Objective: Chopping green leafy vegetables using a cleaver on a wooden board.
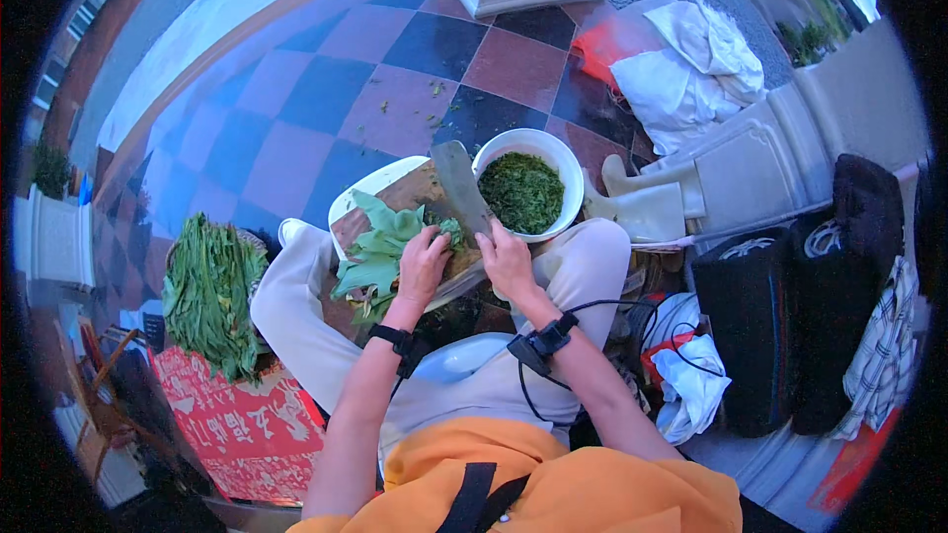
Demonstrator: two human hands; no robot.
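Observation:
Between my knees lies a worn cutting board (pixel 411 189) with a white rim behind it. My left hand (pixel 424 264) presses a bunch of broad green leaves (pixel 378 248) onto the board, fingers curled at the bunch's right end. My right hand (pixel 506 257) grips the handle of a wide cleaver (pixel 461 181), its blade pointing away from me, right of the leaves. Some cut greens (pixel 449 231) lie between my left fingers and the blade. Just beyond my right hand stands a white bucket (pixel 576 178) holding finely chopped greens (pixel 522 192).
A heap of long leaves (pixel 211 296) sits by my left knee, near a red printed sheet (pixel 244 422). White rubber boots (pixel 644 207) lie right of the bucket, below white sacks (pixel 681 81). Black speakers (pixel 748 326) stand at right. Leaf scraps dot the checkered tile floor (pixel 415 100).

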